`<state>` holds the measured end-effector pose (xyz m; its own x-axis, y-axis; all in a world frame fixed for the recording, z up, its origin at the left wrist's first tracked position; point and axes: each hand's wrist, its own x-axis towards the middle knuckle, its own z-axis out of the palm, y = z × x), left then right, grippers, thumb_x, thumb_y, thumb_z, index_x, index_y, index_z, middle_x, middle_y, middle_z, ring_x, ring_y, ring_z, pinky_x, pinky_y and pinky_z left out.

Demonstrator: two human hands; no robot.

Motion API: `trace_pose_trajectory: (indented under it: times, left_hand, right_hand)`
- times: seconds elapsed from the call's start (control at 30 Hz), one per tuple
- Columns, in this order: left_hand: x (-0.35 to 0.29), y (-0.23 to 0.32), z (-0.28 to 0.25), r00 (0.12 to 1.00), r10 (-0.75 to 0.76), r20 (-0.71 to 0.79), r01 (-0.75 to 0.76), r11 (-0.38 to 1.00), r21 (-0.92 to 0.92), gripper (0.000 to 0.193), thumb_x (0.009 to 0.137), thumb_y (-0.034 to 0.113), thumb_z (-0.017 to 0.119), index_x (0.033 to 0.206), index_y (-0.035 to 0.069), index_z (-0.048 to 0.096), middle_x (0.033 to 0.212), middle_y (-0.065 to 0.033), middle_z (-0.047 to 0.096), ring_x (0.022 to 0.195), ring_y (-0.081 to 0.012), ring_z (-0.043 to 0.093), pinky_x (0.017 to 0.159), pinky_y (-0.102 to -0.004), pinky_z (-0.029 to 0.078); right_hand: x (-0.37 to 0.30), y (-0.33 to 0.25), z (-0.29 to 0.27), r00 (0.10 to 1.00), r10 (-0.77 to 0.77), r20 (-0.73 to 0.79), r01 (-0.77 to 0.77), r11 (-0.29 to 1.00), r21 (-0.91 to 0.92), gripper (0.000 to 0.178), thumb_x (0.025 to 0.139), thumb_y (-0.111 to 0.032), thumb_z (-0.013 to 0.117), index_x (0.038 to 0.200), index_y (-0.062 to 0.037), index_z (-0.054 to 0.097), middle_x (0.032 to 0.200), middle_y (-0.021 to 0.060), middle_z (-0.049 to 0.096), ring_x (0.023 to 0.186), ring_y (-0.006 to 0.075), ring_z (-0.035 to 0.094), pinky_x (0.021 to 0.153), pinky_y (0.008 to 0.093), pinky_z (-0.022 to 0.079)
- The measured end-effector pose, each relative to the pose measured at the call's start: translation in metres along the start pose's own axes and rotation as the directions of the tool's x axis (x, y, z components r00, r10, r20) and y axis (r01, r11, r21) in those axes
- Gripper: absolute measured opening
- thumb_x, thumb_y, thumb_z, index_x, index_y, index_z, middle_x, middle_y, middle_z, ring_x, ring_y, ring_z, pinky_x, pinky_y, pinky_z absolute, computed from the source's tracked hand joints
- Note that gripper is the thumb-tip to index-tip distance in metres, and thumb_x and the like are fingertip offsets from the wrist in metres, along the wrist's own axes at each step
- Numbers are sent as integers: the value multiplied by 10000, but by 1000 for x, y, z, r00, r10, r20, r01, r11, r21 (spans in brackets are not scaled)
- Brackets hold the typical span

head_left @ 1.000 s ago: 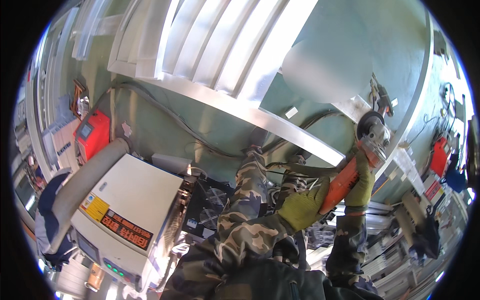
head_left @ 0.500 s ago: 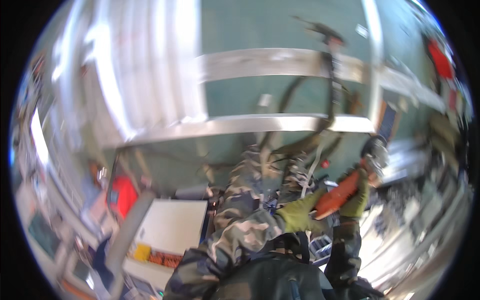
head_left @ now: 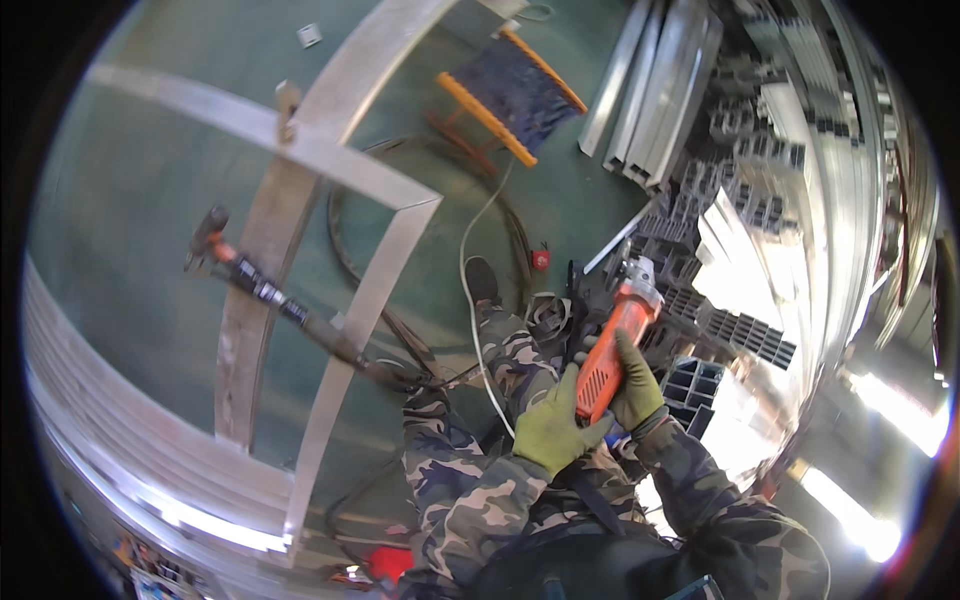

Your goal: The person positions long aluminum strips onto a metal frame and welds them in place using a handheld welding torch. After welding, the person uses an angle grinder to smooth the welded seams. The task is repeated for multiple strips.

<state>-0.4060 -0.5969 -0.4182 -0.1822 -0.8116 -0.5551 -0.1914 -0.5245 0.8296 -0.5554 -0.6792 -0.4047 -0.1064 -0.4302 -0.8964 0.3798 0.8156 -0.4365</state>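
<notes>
An orange angle grinder (head_left: 605,365) with a silver head (head_left: 641,282) is held in front of my body, its head tilted up and to the right. My left hand (head_left: 557,425), in a yellow-green glove, closes round the rear end of its body. Farther along, my right hand (head_left: 637,385), gloved alike, wraps the right side of the body. Whether a disc is fitted cannot be made out.
A metal frame (head_left: 372,275) lies at left, with a black-and-orange long-handled tool (head_left: 265,288) across it. A stool (head_left: 525,95) stands ahead. Hollow metal profiles (head_left: 745,200) are stacked at right. A red tape measure (head_left: 540,260) and a pale cable (head_left: 464,260) are on the floor.
My view has swung to the right, bringing the stacked profiles into clear sight and shifting the frame leftward. The grinder stays in both hands and now appears nearer the middle of the picture.
</notes>
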Motion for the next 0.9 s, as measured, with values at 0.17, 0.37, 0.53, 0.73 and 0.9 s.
trace_pose_trajectory:
  times: [0.17, 0.37, 0.53, 0.73, 0.9]
  left_hand:
    - [76, 25, 22, 986, -6, 168, -21, 988, 156, 1043, 811, 574, 787, 1566, -12, 368, 1230, -259, 684, 1089, -391, 694, 906, -467, 553]
    - [99, -7, 24, 988, -152, 6, 152, 988, 5, 705, 890, 339, 797, 1433, -40, 555, 1228, -214, 710, 1098, -297, 706, 950, -379, 546]
    - [79, -114, 13, 824, -567, -16, 562, 821, -102, 455, 995, 199, 692, 1376, -35, 605, 1212, -144, 727, 1112, -213, 694, 987, -324, 519]
    - [43, -174, 9, 697, -713, -75, 710, 701, -65, 400, 1028, 209, 634, 1348, -31, 640, 1279, -156, 703, 1202, -224, 652, 1032, -321, 489]
    - [62, -177, 26, 569, -822, 4, 821, 568, -55, 445, 1034, 250, 642, 1373, -38, 626, 1289, -153, 708, 1193, -226, 653, 1038, -324, 492]
  right_hand:
    - [95, -31, -68, 979, 199, -49, -199, 980, 14, 371, 941, -276, 787, 1135, 4, 639, 959, 96, 710, 825, 191, 710, 742, 366, 606]
    - [237, -88, -114, 983, -134, -129, 31, 803, -596, 474, 814, -281, 862, 1145, -1, 670, 931, 95, 699, 782, 220, 686, 709, 373, 552]
    - [374, -139, -162, 965, -162, -208, -109, 474, -874, 668, 726, -404, 870, 1198, 23, 667, 1005, 151, 719, 862, 262, 706, 783, 382, 565]
    - [505, -172, -171, 943, -252, -216, -248, -104, -963, 636, 736, -419, 792, 1239, -54, 660, 1104, 219, 747, 1045, 365, 741, 901, 447, 568]
    - [562, -156, -204, 870, -439, -224, -283, -72, -956, 668, 780, -440, 752, 1313, -76, 579, 1175, 202, 728, 1075, 376, 727, 918, 473, 551]
